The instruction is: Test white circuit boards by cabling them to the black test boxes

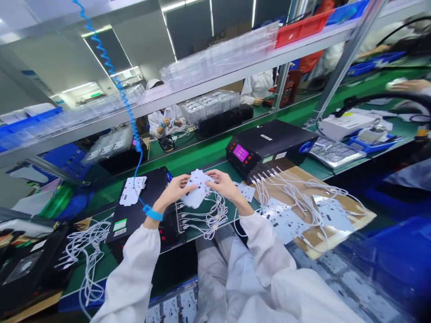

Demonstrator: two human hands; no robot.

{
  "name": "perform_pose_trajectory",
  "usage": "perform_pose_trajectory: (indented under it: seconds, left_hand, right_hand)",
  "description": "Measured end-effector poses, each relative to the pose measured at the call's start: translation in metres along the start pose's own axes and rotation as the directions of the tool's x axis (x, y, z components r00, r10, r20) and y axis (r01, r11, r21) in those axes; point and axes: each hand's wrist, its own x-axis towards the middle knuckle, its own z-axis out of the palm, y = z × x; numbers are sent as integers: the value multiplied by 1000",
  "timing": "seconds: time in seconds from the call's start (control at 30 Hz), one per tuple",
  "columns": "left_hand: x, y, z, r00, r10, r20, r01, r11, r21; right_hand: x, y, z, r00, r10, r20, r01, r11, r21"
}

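Note:
Between my two hands, above the green bench, is a small stack of white circuit boards with dark cutouts. My left hand grips the stack's left edge, thumb on top; a blue wrist strap circles that wrist. On the opposite edge, my right hand has its fingers closed on the same stack. More white boards lie on the black box to the left. Just beyond my right wrist rests another white board. Below the stack sits a bundle of white cables.
A black tester with a pink screen stands right of centre, its white cables spread over cardboard with boards on it. A blue coiled cord hangs at left. Overhead runs a shelf. Co-workers sit across the bench.

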Motion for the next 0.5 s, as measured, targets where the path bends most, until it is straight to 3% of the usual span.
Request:
perform_pose_trajectory:
  seconds: [0.07, 0.1, 0.2, 0.27, 0.5]
  left_hand:
    - [29, -2, 0, 999, -11, 31, 11, 1000, -13]
    - [41, -6, 0, 1000, -18, 19, 18, 1000, -10]
    - [68, -22, -2, 996, -50, -76, 49, 999, -17]
    - [78, -36, -4, 985, -74, -158, 68, 997, -42]
    - [87, -74, -20, 917, -150, -369, 118, 987, -108]
  right_hand:
    - [3, 10, -13, 997, 27, -72, -42, 977, -211]
    - [3, 17, -18, 992, 54, -115, -95, 919, -382]
    - [1, 40, -23, 970, 151, -190, -242, 588, -772]
    - [-4, 54, -19, 959, 221, -175, -262, 469, -843]
    - [-13, 80, 7, 947, 297, -122, -220, 321, -921]
